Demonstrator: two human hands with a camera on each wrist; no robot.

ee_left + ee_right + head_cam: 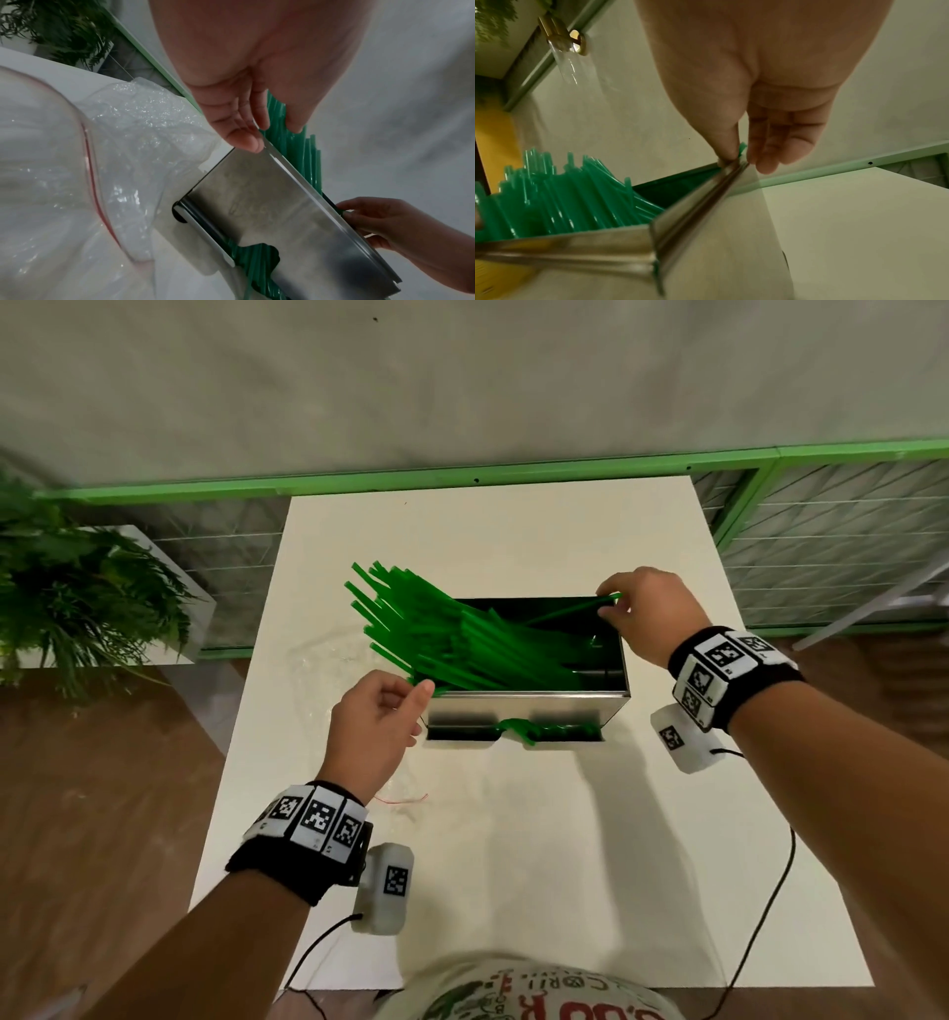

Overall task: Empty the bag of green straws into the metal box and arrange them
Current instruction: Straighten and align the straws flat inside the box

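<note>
An open-topped metal box [524, 708] stands in the middle of the white table [513, 865]. A thick bundle of green straws [436, 629] lies slanted in it, with the ends sticking out over its left side. More straws show in the slot at the box's foot [544, 731]. My left hand [411, 695] pinches straws at the box's near left corner, thumb and fingers on either side of them [272, 134]. My right hand [613, 603] pinches the end of a single straw [743, 147] at the far right corner. The empty clear bag [90, 162] lies left of the box.
A potted fern [77, 598] stands off the table's left side. A green-framed wire fence [462, 474] runs behind the table's far edge. A thin red thread [400, 798] lies on the table near my left wrist. Cables hang from both wrist cameras.
</note>
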